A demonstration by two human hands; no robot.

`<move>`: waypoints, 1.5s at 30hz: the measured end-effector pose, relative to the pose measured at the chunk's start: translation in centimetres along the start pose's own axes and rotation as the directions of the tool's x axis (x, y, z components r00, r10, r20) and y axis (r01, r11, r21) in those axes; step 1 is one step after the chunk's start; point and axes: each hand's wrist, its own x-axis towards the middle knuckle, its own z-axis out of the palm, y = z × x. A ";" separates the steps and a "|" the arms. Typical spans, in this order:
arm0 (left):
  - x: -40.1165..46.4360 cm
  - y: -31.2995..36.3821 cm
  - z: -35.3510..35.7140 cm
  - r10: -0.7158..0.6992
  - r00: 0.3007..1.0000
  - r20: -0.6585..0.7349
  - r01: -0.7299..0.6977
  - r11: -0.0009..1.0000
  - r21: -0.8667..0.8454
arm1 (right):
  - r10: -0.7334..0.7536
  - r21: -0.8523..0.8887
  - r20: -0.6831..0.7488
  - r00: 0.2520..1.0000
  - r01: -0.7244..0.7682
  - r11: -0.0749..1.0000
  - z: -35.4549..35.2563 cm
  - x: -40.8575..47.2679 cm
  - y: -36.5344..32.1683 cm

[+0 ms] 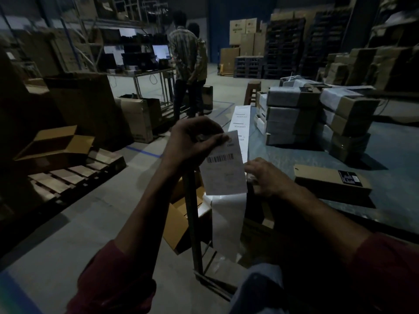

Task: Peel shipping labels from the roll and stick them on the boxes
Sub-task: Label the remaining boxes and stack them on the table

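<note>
At centre frame, over the near-left edge of the worktop [294, 152], my left hand [195, 141] pinches the top corner of a shipping label [223, 171], thumb and fingers curled onto it. Barcode faces up, and the sheet hangs down and slightly tilted. Lighting is dim and detail is poor.

My right hand [265, 177] sits just right of the label's lower edge, fingers curled down on the backing strip [229, 218] at the worktop edge. I judge it is gripping or pinning the liner, though the contact itself is in shadow. The emptied liner trails down toward the floor, and more unpeeled labels [240, 123] run up the frame along the worktop edge.

Step in hand, as I judge it: finishing the peel. I cannot tell whether the label's lower edge is free of the liner yet.

Notes for doing it well:
- Keep the pinch at the very corner, so little adhesive is fouled.
- Pull at a low angle, slowly, with the right hand holding the liner taut, so the label does not curl or tear.
- Do not let the free sheet fold onto itself.

Likely target: the flat brown box [331, 182] lying just right of my right hand. Stacked boxes [301, 116] stand further up the frame, well apart. Lay one edge first, then smooth across.
</note>
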 end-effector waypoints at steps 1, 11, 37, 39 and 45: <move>0.0 0.1 0.5 -0.017 1.000 0.023 0.018 1.000 -0.022 | 0.040 0.070 -0.019 0.999 -0.039 0.997 -0.9 -0.7 -0.1; 3.1 3.5 8.8 -0.026 0.934 0.356 0.091 0.982 -0.166 | 0.457 0.803 -0.131 0.880 -0.177 0.570 -8.6 -10.9 -1.4; 4.9 0.5 20.5 -0.498 0.704 0.507 0.692 0.641 -0.332 | 0.796 0.895 0.125 0.593 -0.414 0.167 -11.7 -12.0 9.8; 4.7 0.5 21.1 -0.537 0.690 0.485 0.715 0.610 -0.341 | 0.806 0.866 0.148 0.574 -0.469 0.174 -11.6 -11.9 10.3; 5.0 0.3 22.3 -0.585 0.688 0.429 0.716 0.645 -0.269 | 0.845 0.732 0.142 0.516 -0.629 0.261 -11.8 -11.5 10.7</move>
